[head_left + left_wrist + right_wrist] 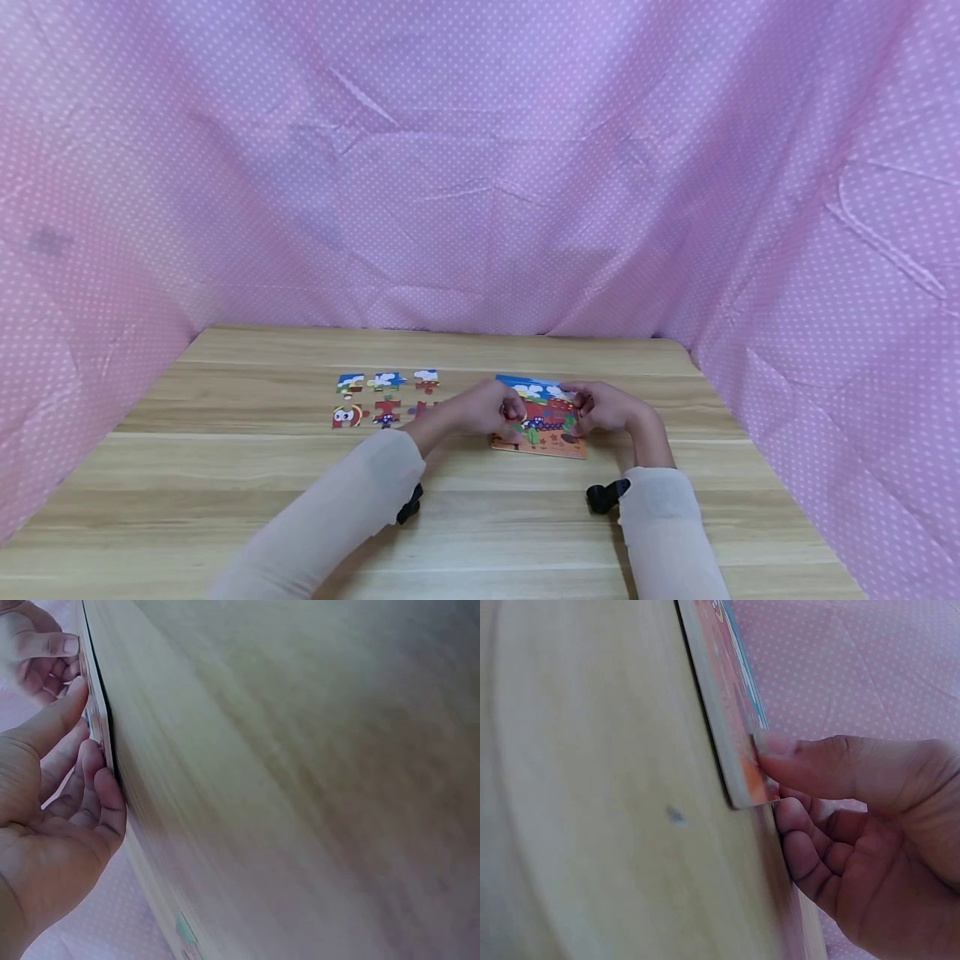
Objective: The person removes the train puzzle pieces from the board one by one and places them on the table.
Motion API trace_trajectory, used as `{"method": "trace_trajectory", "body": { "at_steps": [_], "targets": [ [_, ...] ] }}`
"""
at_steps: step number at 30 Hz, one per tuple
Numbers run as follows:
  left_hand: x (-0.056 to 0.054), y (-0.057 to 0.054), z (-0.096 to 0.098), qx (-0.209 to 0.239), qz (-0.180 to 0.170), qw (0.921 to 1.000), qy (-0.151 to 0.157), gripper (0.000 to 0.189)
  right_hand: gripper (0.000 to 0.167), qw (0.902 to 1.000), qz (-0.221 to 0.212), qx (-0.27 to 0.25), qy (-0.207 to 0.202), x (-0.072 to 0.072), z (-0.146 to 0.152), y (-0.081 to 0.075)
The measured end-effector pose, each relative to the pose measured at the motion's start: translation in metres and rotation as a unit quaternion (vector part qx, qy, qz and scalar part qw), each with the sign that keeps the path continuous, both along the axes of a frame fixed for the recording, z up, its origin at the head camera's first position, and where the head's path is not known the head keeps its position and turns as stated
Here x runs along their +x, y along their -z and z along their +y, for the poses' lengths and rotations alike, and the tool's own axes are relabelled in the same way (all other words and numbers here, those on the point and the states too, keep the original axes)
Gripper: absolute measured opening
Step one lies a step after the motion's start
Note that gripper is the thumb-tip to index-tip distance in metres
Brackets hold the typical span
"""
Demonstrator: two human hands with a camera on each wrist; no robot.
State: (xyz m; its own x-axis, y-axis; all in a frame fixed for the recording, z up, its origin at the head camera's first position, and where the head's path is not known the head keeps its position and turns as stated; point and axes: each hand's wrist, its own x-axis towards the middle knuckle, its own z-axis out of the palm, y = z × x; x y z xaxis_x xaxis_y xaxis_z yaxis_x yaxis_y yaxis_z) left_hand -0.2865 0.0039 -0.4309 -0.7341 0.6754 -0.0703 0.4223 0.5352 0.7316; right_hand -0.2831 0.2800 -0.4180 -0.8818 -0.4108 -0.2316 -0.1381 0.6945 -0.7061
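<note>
A picture puzzle board [547,447] with a blue sky, clouds and a red train lies flat on the table, between both hands. My left hand [486,407] holds its left side, fingers bent; in the left wrist view the thumb [64,712] lies on the picture while the curled fingers [111,796] meet the board's end. At the opposite side my right hand [609,408] grips the edge. Its thumb [802,761] presses the printed face near a corner, with the other fingers curled beside the edge and partly hidden.
Left of the board lie several loose puzzle pieces [387,381] in two rows; one shows a face with big eyes [347,416]. My left forearm partly covers the nearest ones. The wooden table [225,492] ends at pink dotted cloth [480,208] behind and at both sides.
</note>
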Motion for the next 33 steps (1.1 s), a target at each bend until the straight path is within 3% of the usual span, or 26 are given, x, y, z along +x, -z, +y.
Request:
{"method": "trace_trajectory", "body": {
  "at_steps": [6,14,33],
  "targets": [
    [-0.0008,-0.0010,-0.0001,-0.008,0.003,1.0000,-0.003,0.027,0.081,1.0000,0.004,0.000,-0.003,0.0011,-0.0005,-0.0015],
    [0.0004,-0.0017,0.0016,-0.016,-0.023,0.9996,0.003,0.022,0.079,1.0000,-0.003,0.001,-0.003,0.0003,-0.0014,-0.0011],
    [0.0024,-0.0043,0.0049,-0.029,-0.046,0.9985,-0.011,0.022,0.079,0.9999,-0.012,-0.004,0.008,-0.0003,-0.0013,0.0012]
  ]
}}
